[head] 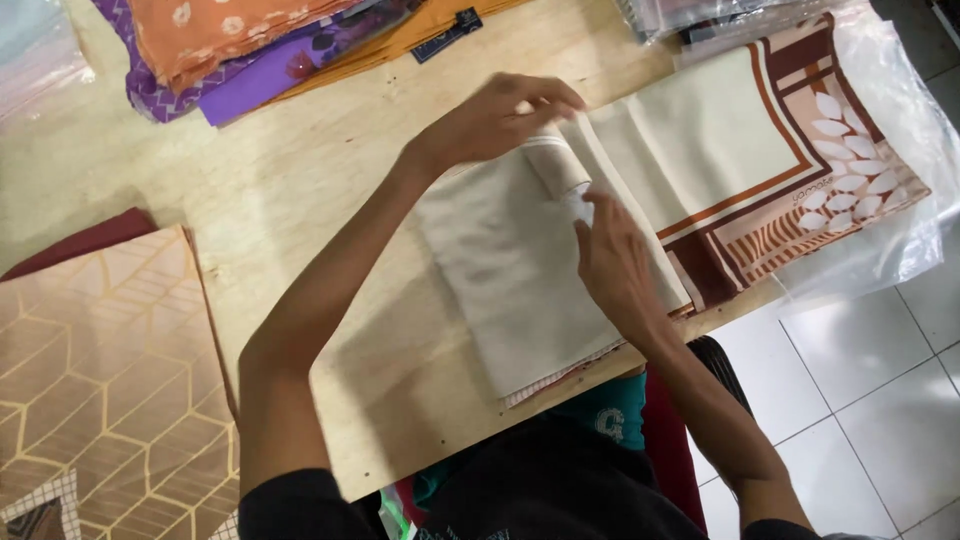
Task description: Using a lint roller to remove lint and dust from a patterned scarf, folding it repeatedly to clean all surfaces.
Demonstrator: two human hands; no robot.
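One cream cloth (510,270), soft and folded into a long rectangle with a brown patterned border, lies on the pale plywood desk (290,170). The left hand (500,115) pinches its rolled fold; the right hand (612,262) presses flat beside it. Crinkled clear plastic (890,240) spreads underneath.

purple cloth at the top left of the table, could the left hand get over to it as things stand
Probably yes. The left hand rests on the cream folded cloth, and only bare wooden table lies between it and the purple cloth. An orange patterned cloth covers part of it, but the near edge is exposed.
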